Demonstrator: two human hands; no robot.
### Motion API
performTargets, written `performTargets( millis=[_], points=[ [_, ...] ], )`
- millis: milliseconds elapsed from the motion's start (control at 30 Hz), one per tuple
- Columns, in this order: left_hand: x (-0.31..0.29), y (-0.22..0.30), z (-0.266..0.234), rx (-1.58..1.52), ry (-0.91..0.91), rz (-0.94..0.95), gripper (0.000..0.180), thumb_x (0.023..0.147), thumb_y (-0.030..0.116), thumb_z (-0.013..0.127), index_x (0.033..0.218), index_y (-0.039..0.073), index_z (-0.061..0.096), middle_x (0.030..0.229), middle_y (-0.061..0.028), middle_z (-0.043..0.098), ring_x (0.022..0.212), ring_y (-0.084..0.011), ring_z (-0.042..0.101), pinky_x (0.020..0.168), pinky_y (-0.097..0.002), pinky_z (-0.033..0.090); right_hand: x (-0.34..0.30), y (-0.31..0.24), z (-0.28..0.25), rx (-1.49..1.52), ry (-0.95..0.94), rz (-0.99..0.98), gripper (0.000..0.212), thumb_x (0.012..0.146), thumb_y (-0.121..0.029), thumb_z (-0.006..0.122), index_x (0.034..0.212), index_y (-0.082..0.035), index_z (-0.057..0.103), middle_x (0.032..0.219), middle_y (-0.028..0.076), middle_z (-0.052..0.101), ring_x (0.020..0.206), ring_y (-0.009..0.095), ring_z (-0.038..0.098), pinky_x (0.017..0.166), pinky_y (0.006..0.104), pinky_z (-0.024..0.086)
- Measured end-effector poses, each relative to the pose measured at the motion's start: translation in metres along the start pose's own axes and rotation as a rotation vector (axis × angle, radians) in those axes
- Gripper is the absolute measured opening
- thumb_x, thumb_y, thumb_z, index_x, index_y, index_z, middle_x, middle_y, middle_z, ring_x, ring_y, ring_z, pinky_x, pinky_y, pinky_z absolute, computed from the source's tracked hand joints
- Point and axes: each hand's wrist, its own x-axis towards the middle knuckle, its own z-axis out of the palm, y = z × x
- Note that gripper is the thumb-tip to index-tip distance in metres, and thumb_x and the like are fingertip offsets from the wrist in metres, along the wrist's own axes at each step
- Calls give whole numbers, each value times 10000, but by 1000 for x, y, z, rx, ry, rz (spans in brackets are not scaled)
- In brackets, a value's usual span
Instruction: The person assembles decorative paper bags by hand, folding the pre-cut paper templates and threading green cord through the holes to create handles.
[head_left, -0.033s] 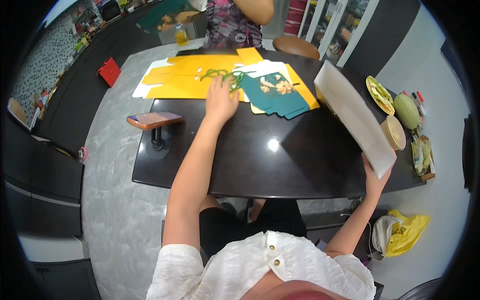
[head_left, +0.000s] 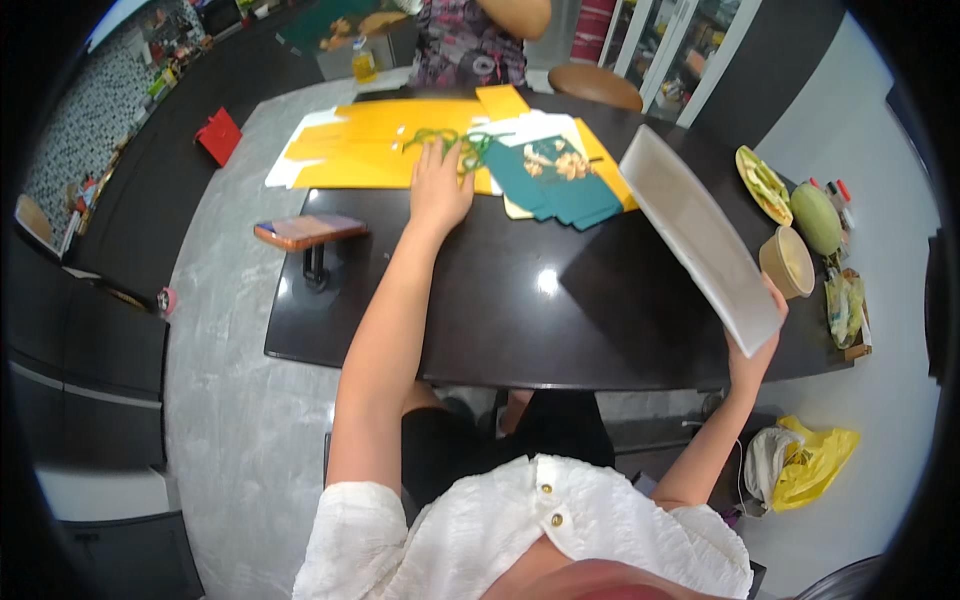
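- Head view: the box (head_left: pixel 705 230) is held tilted above the right part of the table (head_left: pixel 490 310), its pale hollow inside showing; its weight seems to hang from one end, so a loose grip could let the far end drop.
- The bowl (head_left: pixel 787 265) is just beside the right hand (head_left: pixel 755 345); an outward swing of that hand could knock it.
- The green cords (head_left: pixel 440 137) lie looped and tangled on the yellow sheets (head_left: pixel 370 165); a tug on one could drag others, or shift the green cards (head_left: pixel 560 200) next to them.
- The left hand (head_left: pixel 440 190) has its fingers extended, thumb held apart, fingertips at the cords; whether they touch, I cannot tell.
- The right hand is clamped on the box's near end, fingers along the outer side.
- The two hands are well apart.
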Motion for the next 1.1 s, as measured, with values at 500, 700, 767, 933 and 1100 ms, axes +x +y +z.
performTargets(
  millis=[500, 700, 767, 933, 1100],
  points=[
    [-2, 48, -62, -905, -682, -142, 192, 938, 218, 608, 944, 26, 618, 720, 33, 562, 654, -55, 509, 596, -220, 426, -10, 28, 0, -554, 6, -100, 494, 837, 54, 492, 1303, -90, 568, 1361, 153, 527, 1269, 315, 481, 1064, 404, 363],
    [-10, 83, -106, -1088, -966, 29, 152, 913, 208, 650, 943, 63, 615, 700, 51, 554, 625, -23, 493, 538, -192, 386, 14, -61, 48, -143, -227, -160, 261, 847, -47, 623, 1104, -43, 668, 1181, 148, 643, 1133, 289, 587, 970, 363, 439],
    [-4, 74, -104, -1159, -1122, 39, 134, 904, 197, 669, 954, 76, 636, 724, 69, 578, 627, -20, 501, 560, -179, 399, 16, -75, 66, -52, -380, -73, 335, 810, -160, 718, 1115, -35, 657, 1156, 154, 644, 1115, 308, 587, 956, 374, 443],
    [-11, 84, -104, -1116, -1123, 63, 99, 888, 143, 685, 894, 65, 625, 754, 101, 554, 685, 32, 463, 587, -172, 364, -3, -68, 73, -262, -478, -83, 589, 659, -253, 802, 1205, -104, 639, 1345, 124, 550, 1348, 332, 408, 1146, 539, 166],
    [-14, 77, -84, -1116, -891, 19, 92, 892, 115, 665, 937, 38, 642, 883, 32, 637, 804, -22, 551, 701, -199, 458, 22, -48, 32, -464, -568, -14, 487, 700, -33, 672, 1177, -131, 662, 1408, 105, 511, 1387, 304, 368, 1166, 545, 114]
  ],
)
